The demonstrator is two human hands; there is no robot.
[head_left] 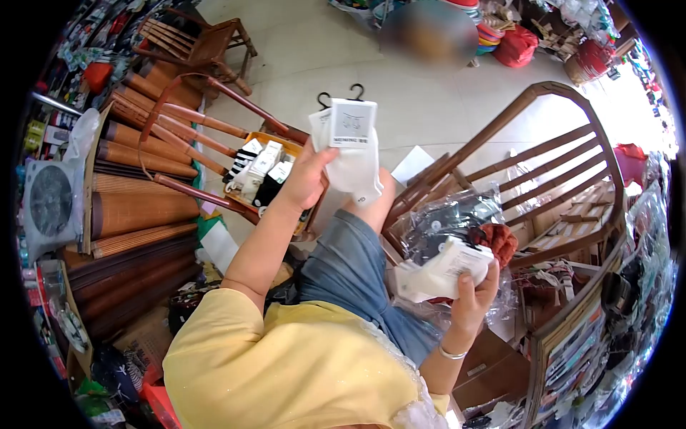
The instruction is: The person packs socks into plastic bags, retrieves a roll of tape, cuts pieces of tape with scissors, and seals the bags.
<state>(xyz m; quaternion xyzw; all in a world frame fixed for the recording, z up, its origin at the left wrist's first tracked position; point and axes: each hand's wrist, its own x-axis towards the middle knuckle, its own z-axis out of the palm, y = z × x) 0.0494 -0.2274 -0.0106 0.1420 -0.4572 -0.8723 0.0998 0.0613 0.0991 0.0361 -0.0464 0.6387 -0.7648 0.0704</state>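
Note:
My left hand (307,175) is closed on white socks (354,161), which hang with paper header cards and two black hooks at the top. Held lower down at the right, a bunch of white socks (439,272) with printed labels is gripped by my right hand (475,297), a bracelet on its wrist. Beside my left forearm, a yellow box (251,136) contains black, white and striped socks. Clear plastic bags with dark contents (443,214) lie just beyond my right hand, next to a rust-brown fluffy item (499,243).
A wooden chair (543,93) stands at the right, and a wooden armchair (236,100) at the left by the box. Rolled bamboo mats (136,214) line the left side. Farther off are a small wooden chair (214,39) and a red bag (516,47). Packaged goods crowd both edges.

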